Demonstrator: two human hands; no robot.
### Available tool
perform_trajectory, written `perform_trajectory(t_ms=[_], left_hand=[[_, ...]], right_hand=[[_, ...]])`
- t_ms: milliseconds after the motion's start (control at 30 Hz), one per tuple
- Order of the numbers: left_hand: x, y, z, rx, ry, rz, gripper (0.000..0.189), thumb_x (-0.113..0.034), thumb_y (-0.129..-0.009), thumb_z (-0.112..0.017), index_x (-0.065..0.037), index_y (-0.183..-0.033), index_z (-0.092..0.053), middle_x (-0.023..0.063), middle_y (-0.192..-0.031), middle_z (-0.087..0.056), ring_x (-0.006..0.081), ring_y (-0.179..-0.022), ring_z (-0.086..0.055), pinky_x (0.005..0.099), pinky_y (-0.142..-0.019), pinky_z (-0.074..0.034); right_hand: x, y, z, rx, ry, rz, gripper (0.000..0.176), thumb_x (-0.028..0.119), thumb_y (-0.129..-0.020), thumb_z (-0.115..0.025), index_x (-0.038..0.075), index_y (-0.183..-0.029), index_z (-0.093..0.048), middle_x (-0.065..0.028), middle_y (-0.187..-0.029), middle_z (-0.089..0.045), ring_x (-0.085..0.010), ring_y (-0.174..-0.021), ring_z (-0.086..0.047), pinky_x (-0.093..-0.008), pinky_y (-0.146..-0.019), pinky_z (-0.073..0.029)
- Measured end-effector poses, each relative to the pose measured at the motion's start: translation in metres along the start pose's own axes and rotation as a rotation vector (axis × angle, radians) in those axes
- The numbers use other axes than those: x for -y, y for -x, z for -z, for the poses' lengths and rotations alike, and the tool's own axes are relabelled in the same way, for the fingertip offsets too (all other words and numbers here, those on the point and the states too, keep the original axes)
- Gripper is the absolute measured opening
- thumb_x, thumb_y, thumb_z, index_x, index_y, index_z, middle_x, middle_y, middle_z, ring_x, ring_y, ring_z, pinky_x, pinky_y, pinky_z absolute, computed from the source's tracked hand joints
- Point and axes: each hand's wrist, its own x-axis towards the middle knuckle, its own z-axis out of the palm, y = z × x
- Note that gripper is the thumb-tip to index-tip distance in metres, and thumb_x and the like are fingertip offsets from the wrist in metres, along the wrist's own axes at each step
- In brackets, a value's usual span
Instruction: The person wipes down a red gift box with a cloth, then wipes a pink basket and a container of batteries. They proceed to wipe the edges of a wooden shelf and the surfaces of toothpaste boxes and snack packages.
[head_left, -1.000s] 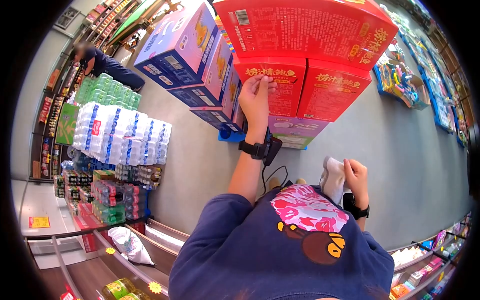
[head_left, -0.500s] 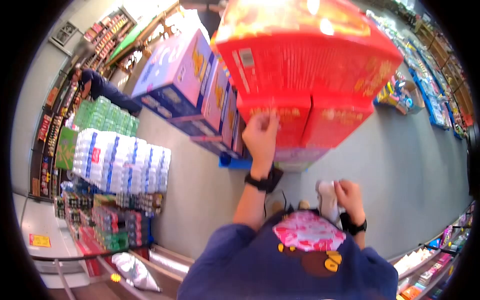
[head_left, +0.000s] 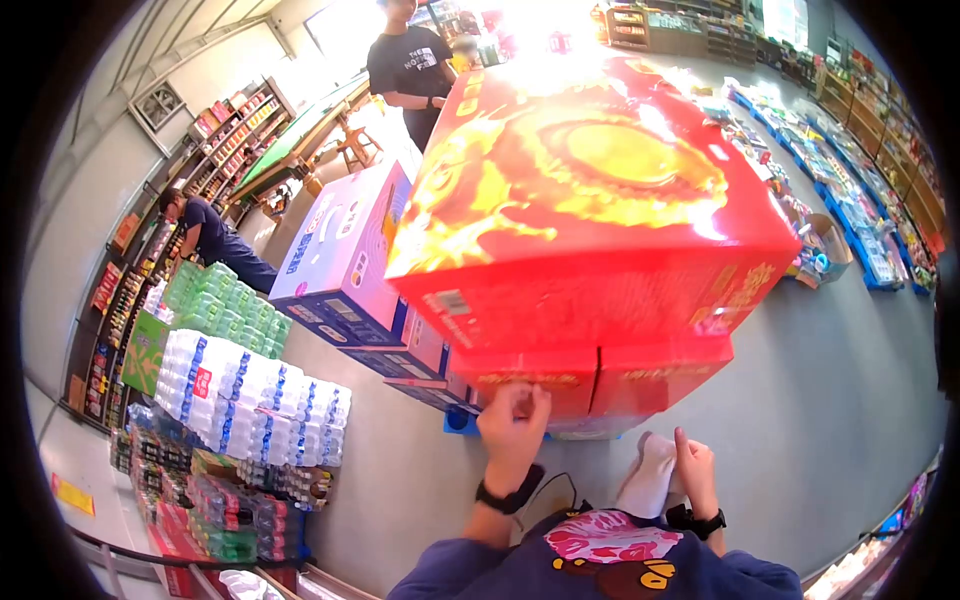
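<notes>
**Left hand** (head_left: 515, 430): fingers (head_left: 528, 402) drawn close together and pressed to the front face of the lower red box (head_left: 535, 382), just under the overhang of the large red box (head_left: 590, 210) stacked on it. Whether they pinch anything cannot be told. A black wrist strap (head_left: 508, 495) sits below the hand.

**Right hand** (head_left: 695, 468): near the body, closed round a white cloth (head_left: 645, 480), apart from the stack.

**Lower red box**: left of a twin red box (head_left: 665, 375). The two carry the large one, mid-aisle above the grey floor (head_left: 840, 400).

**Surroundings**: purple-and-blue cartons (head_left: 345, 250) touch the stack on its left, with shrink-wrapped water packs (head_left: 250, 405) further left. A person in a black shirt (head_left: 410, 65) stands far behind, and another person (head_left: 205, 235) bends at the far-left shelves.

**Change over the last second**: the view has tilted upward, so the printed lid of the large red box now shows where only its side did, and both hands sit lower in the picture. The standing person is newly in view. The left fingers remain on the same box face, and the right hand keeps the cloth.

**Judgement**: the head has shifted, not the goods, and the contact at the box face looks unaltered
</notes>
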Motion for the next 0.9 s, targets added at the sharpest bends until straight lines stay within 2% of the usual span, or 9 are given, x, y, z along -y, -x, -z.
perform_trajectory(t_ms=[67,167,267,400,600,700,800,867,900], left_hand=[[-0.027,0.003,0.000,0.149,-0.286,-0.514,0.013,0.002,-0.078,-0.065,-0.001,-0.088,-0.057,0.0151,-0.088,-0.068,0.0274,-0.067,-0.066,0.0320,-0.063,-0.053],[-0.061,0.004,-0.032,0.057,-0.242,-0.689,0.012,0.003,-0.076,-0.058,-0.003,-0.086,-0.060,0.0144,-0.092,-0.068,0.0359,-0.081,-0.065,0.0407,-0.070,-0.054],[-0.090,-0.003,-0.088,0.010,-0.263,-0.725,0.019,0.000,-0.071,-0.059,-0.006,-0.088,-0.064,0.0106,-0.098,-0.068,0.0299,-0.090,-0.063,0.0419,-0.073,-0.051],[-0.090,-0.003,-0.151,-0.116,-0.498,-0.908,0.013,-0.018,-0.083,-0.053,-0.010,-0.085,-0.062,0.0077,-0.091,-0.062,0.0306,-0.083,-0.058,0.0424,-0.071,-0.046],[-0.109,0.010,-0.167,-0.210,-0.661,-0.715,0.018,-0.020,-0.080,-0.051,-0.013,-0.085,-0.068,0.0031,-0.081,-0.061,0.0307,-0.072,-0.060,0.0445,-0.064,-0.047],[-0.111,0.017,-0.177,-0.333,-0.510,-0.548,0.023,-0.025,-0.080,-0.053,-0.010,-0.081,-0.071,0.0115,-0.091,-0.065,0.0340,-0.083,-0.062,0.0442,-0.070,-0.047],[-0.103,0.050,-0.182,-0.433,-0.446,-0.094,0.028,-0.030,-0.083,-0.055,-0.007,-0.086,-0.070,0.0160,-0.095,-0.067,0.0339,-0.081,-0.063,0.0422,-0.070,-0.049],[-0.061,0.083,-0.167,-0.592,-1.355,-0.433,0.043,-0.043,-0.085,-0.059,-0.004,-0.099,-0.068,0.0191,-0.099,-0.067,0.0334,-0.083,-0.065,0.0397,-0.071,-0.051],[-0.060,0.084,-0.173,-0.681,-1.371,-0.424,0.043,-0.043,-0.085,-0.059,-0.003,-0.100,-0.067,0.0190,-0.099,-0.067,0.0331,-0.084,-0.065,0.0397,-0.072,-0.051]], right_hand=[[-0.006,-0.030,0.015,-0.052,0.007,0.066,0.052,0.043,-0.095,-0.056,-0.003,-0.070,-0.051,-0.0136,-0.056,-0.044,-0.0125,-0.057,-0.043,-0.0340,-0.051,-0.038],[0.004,-0.059,0.052,-0.079,-0.137,0.121,0.039,0.037,-0.095,-0.059,0.001,-0.082,-0.055,-0.0093,-0.062,-0.055,-0.0106,-0.061,-0.049,-0.0303,-0.053,-0.041],[-0.012,-0.090,0.087,0.009,-0.461,0.083,0.026,0.030,-0.094,-0.061,0.004,-0.089,-0.058,-0.0040,-0.069,-0.061,-0.0094,-0.064,-0.055,-0.0257,-0.055,-0.043],[-0.019,-0.132,0.142,0.199,-0.424,0.090,0.017,0.019,-0.093,-0.062,0.004,-0.101,-0.063,-0.0036,-0.075,-0.065,-0.0062,-0.069,-0.059,-0.0223,-0.058,-0.045],[-0.006,-0.253,0.189,0.310,-0.363,0.299,0.020,0.017,-0.092,-0.061,-0.001,-0.084,-0.068,0.0000,-0.074,-0.066,-0.0065,-0.069,-0.057,-0.0224,-0.062,-0.045],[0.065,-0.318,0.194,0.465,-0.210,0.549,0.021,0.015,-0.091,-0.061,-0.003,-0.082,-0.067,-0.0023,-0.073,-0.064,-0.0066,-0.071,-0.056,-0.0234,-0.064,-0.045],[0.121,-0.392,0.170,0.546,-0.393,0.660,0.022,0.016,-0.092,-0.058,-0.002,-0.083,-0.065,-0.0028,-0.075,-0.062,-0.0067,-0.075,-0.055,-0.0231,-0.067,-0.043],[0.162,-0.414,0.140,0.535,-0.471,0.673,0.023,0.019,-0.095,-0.054,-0.001,-0.087,-0.063,-0.0019,-0.080,-0.062,-0.0075,-0.078,-0.055,-0.0231,-0.069,-0.043],[0.181,-0.418,0.124,0.545,-0.511,0.678,0.024,0.020,-0.096,-0.054,-0.001,-0.090,-0.063,-0.0012,-0.082,-0.061,-0.0072,-0.079,-0.054,-0.0228,-0.070,-0.043]])
